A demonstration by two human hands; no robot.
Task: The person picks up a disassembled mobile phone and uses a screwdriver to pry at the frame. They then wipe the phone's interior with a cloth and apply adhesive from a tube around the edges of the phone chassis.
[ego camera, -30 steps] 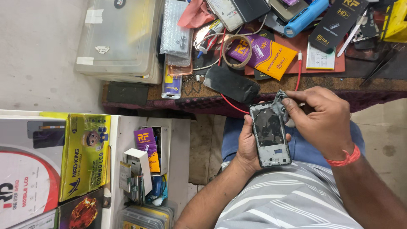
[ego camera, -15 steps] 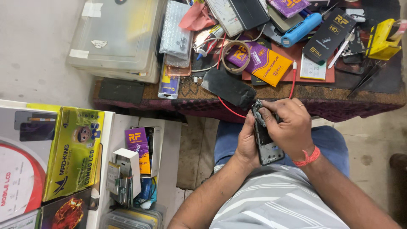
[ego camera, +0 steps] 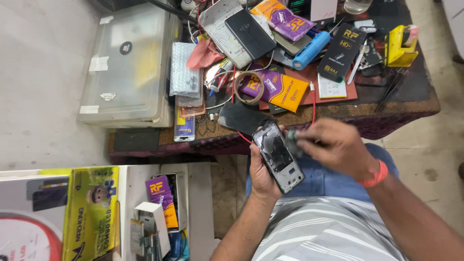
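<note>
Motion blur smears the right hand (ego camera: 333,145), pinching something grey, unclear what, beside the black opened phone (ego camera: 279,157) gripped by the left hand (ego camera: 261,169).

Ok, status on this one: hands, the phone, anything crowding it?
Left hand gripping opened phone over lap. Right hand at its top edge, blurred, pinching something small. Cluttered workbench just ahead, nothing blocking.

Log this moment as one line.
left hand: holds opened phone over lap | right hand: blurred, at phone's upper edge | ahead: cluttered workbench, red wire
</note>
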